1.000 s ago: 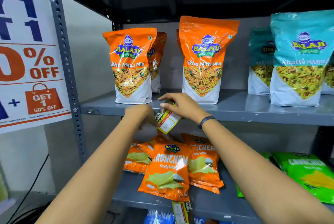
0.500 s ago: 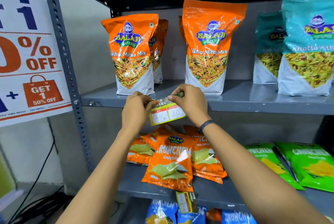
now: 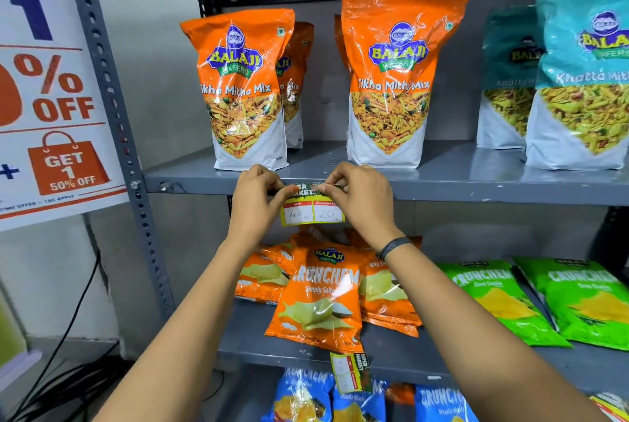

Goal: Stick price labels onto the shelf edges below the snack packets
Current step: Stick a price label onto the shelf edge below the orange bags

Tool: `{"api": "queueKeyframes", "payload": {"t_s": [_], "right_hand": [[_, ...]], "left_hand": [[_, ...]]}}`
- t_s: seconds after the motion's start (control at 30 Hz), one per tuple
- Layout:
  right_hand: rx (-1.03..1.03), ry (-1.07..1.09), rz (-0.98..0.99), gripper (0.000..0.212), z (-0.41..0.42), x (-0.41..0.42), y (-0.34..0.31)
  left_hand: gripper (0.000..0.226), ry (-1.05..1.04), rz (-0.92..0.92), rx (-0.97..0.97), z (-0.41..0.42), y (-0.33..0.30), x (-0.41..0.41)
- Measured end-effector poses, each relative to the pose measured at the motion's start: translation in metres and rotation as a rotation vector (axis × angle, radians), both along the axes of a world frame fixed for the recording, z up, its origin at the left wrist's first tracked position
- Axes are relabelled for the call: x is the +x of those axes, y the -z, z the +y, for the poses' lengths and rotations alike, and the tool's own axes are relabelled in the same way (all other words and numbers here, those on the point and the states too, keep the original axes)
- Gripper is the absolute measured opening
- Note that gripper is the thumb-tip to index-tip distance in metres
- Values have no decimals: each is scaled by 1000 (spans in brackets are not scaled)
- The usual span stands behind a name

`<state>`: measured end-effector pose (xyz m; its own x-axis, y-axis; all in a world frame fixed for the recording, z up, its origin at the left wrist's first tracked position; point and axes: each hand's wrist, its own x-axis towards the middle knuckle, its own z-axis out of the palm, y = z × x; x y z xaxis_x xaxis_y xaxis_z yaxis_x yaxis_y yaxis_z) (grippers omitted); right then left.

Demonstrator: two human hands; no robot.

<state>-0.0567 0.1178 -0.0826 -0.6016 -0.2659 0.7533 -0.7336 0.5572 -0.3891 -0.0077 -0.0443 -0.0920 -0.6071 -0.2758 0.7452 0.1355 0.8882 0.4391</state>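
A yellow-bordered price label with two white boxes reading 40 and 20 hangs level against the front edge of the grey shelf. My left hand pinches its top left corner and my right hand pinches its top right corner, pressing the top strip to the edge. Above stand two orange Tikha Mitha Mix packets; the label sits between them. Another price label hangs tilted sideways on the lower shelf's edge.
Teal Khatta Mitha packets stand at the right of the same shelf. Orange Crunchem packets and green ones lie on the lower shelf, blue ones below. A discount poster and perforated upright are at left.
The label went from tilted and held mostly by my right hand to level, gripped by both hands and raised against the shelf edge. The view moved closer to the shelf.
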Motion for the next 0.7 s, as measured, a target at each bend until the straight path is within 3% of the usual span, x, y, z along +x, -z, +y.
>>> {"api": "queueKeyframes", "payload": {"t_s": [0.43, 0.57, 0.63, 0.7], "right_hand": [[37, 88, 4, 18, -3, -2, -5], [27, -11, 4, 19, 8, -1, -4], [-39, -102, -5, 19, 27, 2, 0], [-119, -103, 62, 16, 57, 3, 6]], "left_hand": [[38, -209, -5, 43, 19, -4, -8], [42, -476, -59, -44, 40, -1, -1], [48, -555, -9, -68, 59, 2, 2], [41, -494, 113, -90, 86, 7, 2]]}}
